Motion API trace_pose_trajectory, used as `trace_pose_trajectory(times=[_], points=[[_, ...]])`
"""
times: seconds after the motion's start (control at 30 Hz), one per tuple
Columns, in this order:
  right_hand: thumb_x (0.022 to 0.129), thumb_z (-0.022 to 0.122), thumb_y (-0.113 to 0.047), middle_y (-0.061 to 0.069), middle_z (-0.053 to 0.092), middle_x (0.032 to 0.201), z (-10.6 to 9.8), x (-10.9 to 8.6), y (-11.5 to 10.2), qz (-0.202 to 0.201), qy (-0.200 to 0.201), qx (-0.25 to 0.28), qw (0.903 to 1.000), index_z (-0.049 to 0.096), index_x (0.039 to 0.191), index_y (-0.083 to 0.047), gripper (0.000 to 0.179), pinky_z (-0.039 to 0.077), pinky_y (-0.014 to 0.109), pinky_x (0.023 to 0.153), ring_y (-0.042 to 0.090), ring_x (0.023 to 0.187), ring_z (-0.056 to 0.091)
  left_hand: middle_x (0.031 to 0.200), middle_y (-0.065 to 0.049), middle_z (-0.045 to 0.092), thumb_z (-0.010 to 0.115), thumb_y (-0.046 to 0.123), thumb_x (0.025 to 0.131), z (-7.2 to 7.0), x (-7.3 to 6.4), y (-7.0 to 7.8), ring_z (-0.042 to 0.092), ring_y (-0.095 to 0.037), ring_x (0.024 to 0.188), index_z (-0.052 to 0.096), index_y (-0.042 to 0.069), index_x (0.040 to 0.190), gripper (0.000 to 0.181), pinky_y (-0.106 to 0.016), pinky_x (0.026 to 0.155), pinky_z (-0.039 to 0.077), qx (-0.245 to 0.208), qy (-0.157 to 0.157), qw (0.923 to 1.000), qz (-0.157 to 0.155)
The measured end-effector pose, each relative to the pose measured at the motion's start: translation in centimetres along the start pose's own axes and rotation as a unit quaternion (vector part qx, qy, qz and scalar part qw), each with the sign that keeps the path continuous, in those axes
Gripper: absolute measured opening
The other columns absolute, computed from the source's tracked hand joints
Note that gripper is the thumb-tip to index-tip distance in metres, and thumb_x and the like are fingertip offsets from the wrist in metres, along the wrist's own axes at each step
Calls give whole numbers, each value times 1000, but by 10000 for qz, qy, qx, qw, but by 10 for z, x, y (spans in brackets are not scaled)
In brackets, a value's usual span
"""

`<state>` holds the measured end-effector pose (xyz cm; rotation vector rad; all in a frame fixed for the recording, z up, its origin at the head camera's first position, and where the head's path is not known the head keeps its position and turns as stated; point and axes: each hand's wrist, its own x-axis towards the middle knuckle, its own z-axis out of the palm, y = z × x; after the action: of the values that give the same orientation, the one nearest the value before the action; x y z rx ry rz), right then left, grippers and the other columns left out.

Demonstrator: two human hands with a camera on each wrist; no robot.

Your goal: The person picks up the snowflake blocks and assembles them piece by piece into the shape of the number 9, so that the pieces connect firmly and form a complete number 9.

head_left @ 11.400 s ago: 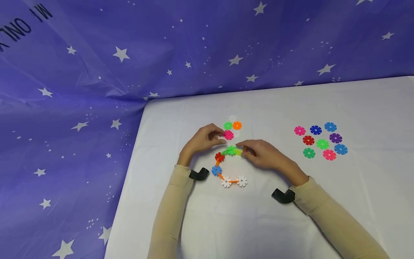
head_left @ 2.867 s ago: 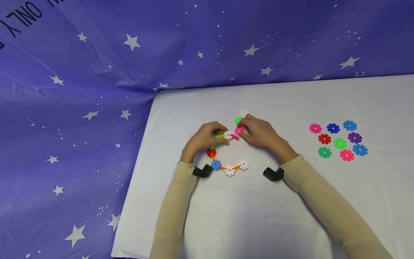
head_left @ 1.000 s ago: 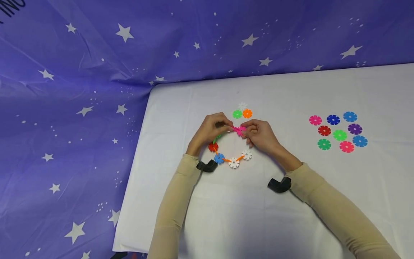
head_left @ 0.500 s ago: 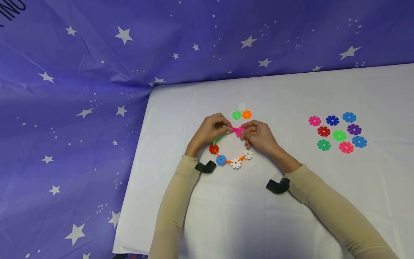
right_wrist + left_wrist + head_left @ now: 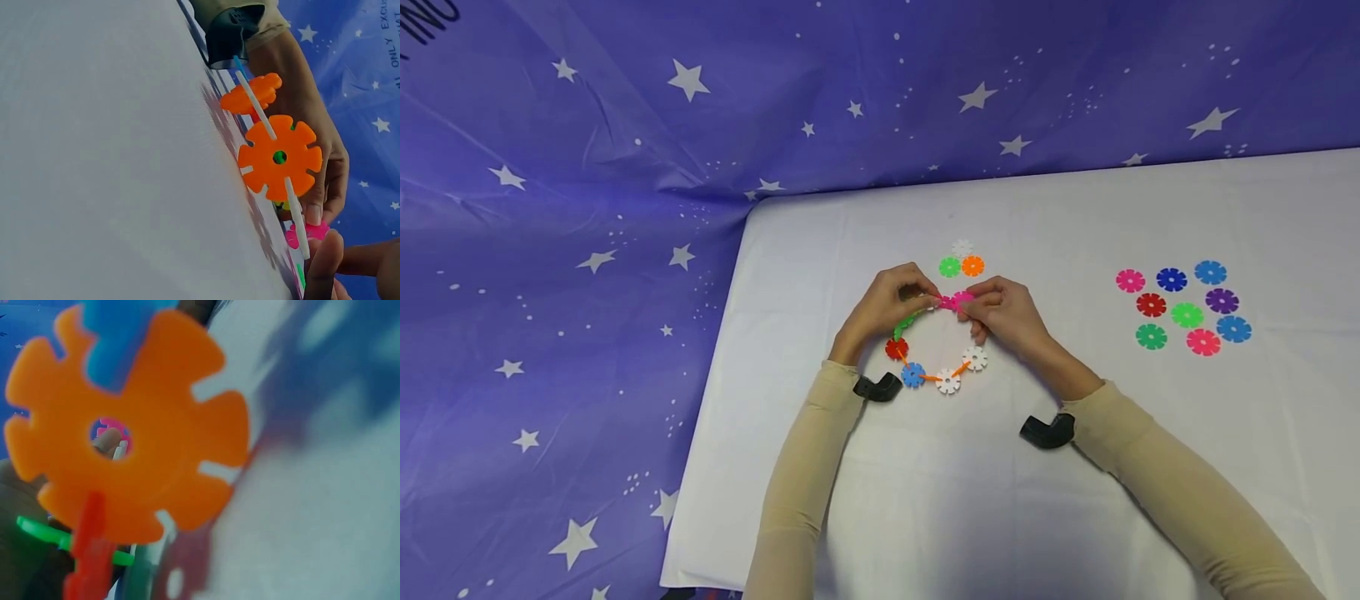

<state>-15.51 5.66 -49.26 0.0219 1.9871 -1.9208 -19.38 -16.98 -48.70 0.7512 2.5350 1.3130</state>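
A curved chain of notched interlocking discs stands on the white table, with a red disc (image 5: 897,348), a blue disc (image 5: 913,375) and two white discs (image 5: 948,382) joined by orange discs. At its far end my left hand (image 5: 883,302) pinches a pink disc (image 5: 945,302). Thumb and fingers of my right hand (image 5: 1011,315) pinch another pink disc (image 5: 962,297), right against the first. Close up in the left wrist view, an orange disc (image 5: 162,450) is slotted to blue and red ones. The right wrist view shows an orange disc (image 5: 259,165) between white discs seen edge-on.
Beyond my hands lie three loose discs: white (image 5: 962,248), green (image 5: 950,267) and orange (image 5: 973,266). Several more, including a purple disc (image 5: 1222,301), lie at the right. Black curved pieces (image 5: 1048,431) stick out at both cuffs. A purple star-patterned cloth (image 5: 850,83) hangs behind.
Since the oldest frame, pink and white discs have left the small loose group and pink ones are at the chain's far end. Over the last second, both hands stay nearly still there.
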Motion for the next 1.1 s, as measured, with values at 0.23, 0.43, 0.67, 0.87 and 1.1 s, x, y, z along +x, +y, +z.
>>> trace_pose_trajectory(times=[0.23, 0.43, 0.67, 0.87, 1.1], points=[[90, 69, -7, 15, 74, 83, 11, 1, -2, -48, 131, -98, 9999, 50, 116, 7, 35, 55, 28, 52, 11, 47, 60, 90, 2, 64, 74, 19, 88, -3, -2, 3, 55, -11, 82, 74, 13, 93, 8, -24, 77, 47, 114, 100, 9999, -82], [90, 70, -11, 19, 73, 84, 12, 4, -5, -164, 153, -512, 9984, 50, 114, 6, 35, 54, 27, 49, 13, 46, 60, 90, 2, 64, 72, 20, 90, -5, 0, 5, 54, -12, 83, 74, 13, 94, 9, -24, 76, 45, 225, 171, 9996, -10], [88, 74, -27, 10, 68, 77, -12, 12, -10, -770, 53, -2355, 9688, 60, 108, -2, 34, 43, 26, 55, 18, 55, 56, 99, 2, 65, 72, 17, 90, -7, 1, 7, 58, -11, 94, 73, 13, 97, 8, -26, 88, 46, 275, -87, 9995, -124], [86, 76, -17, 10, 62, 82, -31, 32, -12, -1670, 660, -3490, 9197, 66, 111, -2, 30, 36, 31, 63, 22, 70, 50, 104, -1, 66, 77, 15, 86, -7, 0, 5, 56, -14, 95, 72, 11, 102, 18, -26, 86, 45, 234, -375, 9990, -101], [88, 72, -22, 11, 56, 88, -29, 45, -21, -1248, 387, -4351, 8909, 65, 118, -6, 34, 38, 35, 61, 26, 76, 51, 109, -2, 65, 80, 17, 83, -9, -2, 6, 57, -13, 100, 70, 10, 108, 28, -25, 92, 46, 380, -533, 9976, -205]])
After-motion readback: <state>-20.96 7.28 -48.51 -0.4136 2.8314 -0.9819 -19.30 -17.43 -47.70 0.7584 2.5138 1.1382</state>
